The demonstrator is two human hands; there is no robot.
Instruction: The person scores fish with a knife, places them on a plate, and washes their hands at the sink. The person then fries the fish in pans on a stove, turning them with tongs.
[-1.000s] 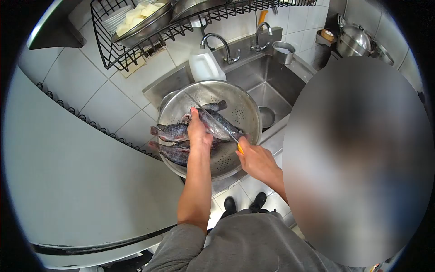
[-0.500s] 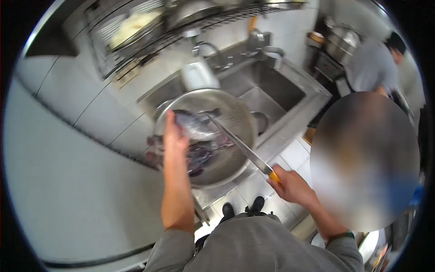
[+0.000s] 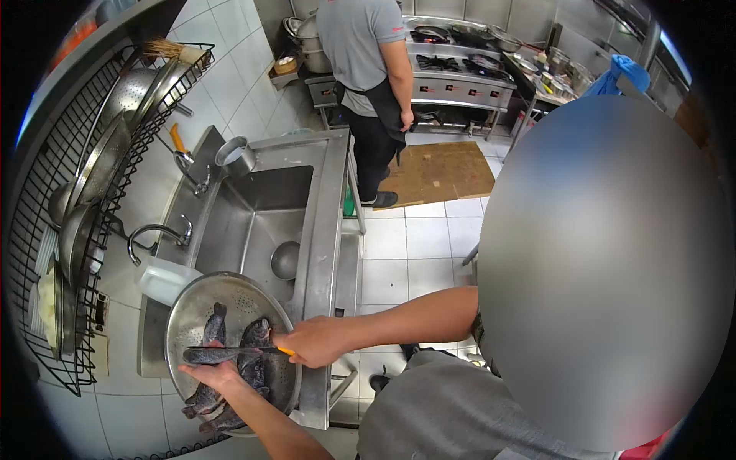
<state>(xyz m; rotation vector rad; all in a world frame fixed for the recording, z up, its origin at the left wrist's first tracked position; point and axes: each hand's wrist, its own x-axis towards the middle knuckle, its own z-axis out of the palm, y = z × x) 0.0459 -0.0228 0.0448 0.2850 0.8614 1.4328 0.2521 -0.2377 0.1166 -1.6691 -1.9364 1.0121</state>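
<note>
My left hand [image 3: 217, 376] is curled under a dark whole fish [image 3: 215, 328], holding it over a large metal colander [image 3: 186, 308]. The fish's tail end points up, toward the far rim. In my right hand [image 3: 320, 342] is a knife [image 3: 285, 351] with a yellow handle. Its long blade lies across the held fish, pointing left; whether the edge cuts in cannot be made out. More dark fish [image 3: 254, 360] lie in the colander, to the right of my left hand and beneath it.
The colander rests on a steel sink unit [image 3: 326, 207], whose basin holds a round metal bowl [image 3: 284, 261]. A white plastic jug [image 3: 165, 281] and a faucet [image 3: 161, 230] stand behind. A wire rack [image 3: 115, 192] holds pans. A person [image 3: 364, 77] stands near the stove [image 3: 460, 84].
My view has swung right, bringing the stove and standing person into sight. The knife has come across the fish, and my right hand is now closer to my left.
</note>
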